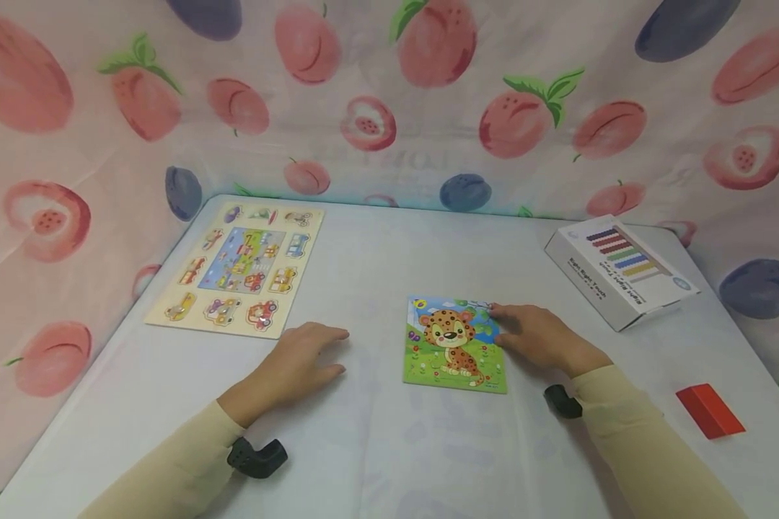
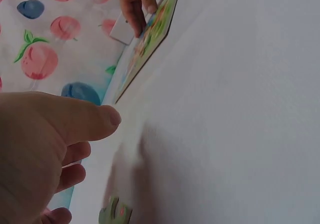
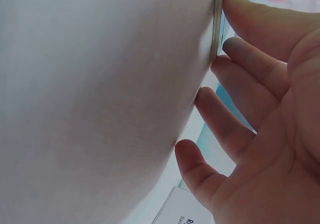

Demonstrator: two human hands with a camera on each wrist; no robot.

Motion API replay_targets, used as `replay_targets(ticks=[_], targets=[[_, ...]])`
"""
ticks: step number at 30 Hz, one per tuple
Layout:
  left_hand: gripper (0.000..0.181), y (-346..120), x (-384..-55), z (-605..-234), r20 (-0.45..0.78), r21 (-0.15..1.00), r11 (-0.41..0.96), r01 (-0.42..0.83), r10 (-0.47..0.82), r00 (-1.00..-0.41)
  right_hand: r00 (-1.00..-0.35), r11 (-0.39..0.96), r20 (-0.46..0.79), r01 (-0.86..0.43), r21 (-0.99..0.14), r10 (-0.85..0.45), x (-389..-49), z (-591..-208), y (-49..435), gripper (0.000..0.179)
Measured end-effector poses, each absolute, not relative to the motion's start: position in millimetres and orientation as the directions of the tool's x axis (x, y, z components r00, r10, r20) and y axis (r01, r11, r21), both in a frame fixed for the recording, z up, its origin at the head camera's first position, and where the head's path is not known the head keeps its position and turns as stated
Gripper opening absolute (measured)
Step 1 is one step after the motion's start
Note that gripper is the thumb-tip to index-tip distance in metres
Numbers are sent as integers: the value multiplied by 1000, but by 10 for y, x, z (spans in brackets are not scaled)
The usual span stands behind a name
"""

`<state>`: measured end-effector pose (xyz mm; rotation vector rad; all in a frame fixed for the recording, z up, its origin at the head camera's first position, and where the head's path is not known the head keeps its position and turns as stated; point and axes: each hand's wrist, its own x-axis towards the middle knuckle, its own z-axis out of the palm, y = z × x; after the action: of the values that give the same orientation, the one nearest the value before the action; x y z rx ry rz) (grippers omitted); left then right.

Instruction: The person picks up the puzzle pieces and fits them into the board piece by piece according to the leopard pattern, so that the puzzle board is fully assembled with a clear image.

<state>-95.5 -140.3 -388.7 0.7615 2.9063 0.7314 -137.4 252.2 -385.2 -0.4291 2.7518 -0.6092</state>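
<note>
A square leopard-cub picture puzzle (image 1: 454,349) lies flat on the table, mid-view from the head. At its right side is my right hand (image 1: 545,339), its thumb and forefinger touching the board's edge. Close up in the right wrist view, the thumb (image 3: 250,21) rests on the board's rim while the other fingers spread loosely along the tabletop. To the left of the puzzle, apart from it, my left hand (image 1: 292,371) holds nothing; its thumb and fingers point toward the board. Just beyond this hand lies a wooden vehicle puzzle (image 1: 279,324) with several pieces around a central picture.
A white box (image 1: 587,277) printed with rows of coloured blocks stands at the back right. Nearer on the right lies a red block (image 1: 710,411). Fruit-patterned cloth (image 1: 415,137) rises behind the white table (image 1: 376,252) and along its sides.
</note>
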Motion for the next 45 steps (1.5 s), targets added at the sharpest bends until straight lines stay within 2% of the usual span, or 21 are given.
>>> replay_targets(ticks=[13,21,35,45], targets=[[49,-1667,-924,-3932,32,455,799,392,425,-904,-914,863,-231,-199,-464,-335,-1383,-3866,2532,53],[49,-1756,-923,-3958,-16,450,812,372,423,-906,-915,861,-212,-215,-461,-342,-1383,-3888,2537,53],[47,-1877,-953,-3932,-18,431,806,406,458,-889,-913,856,-189,-244,-455,-361,-1377,-3873,2537,52],[49,-1903,-979,-3939,-39,457,803,383,448,-893,-916,860,-197,-231,-455,-350,-1372,-3871,2529,52]])
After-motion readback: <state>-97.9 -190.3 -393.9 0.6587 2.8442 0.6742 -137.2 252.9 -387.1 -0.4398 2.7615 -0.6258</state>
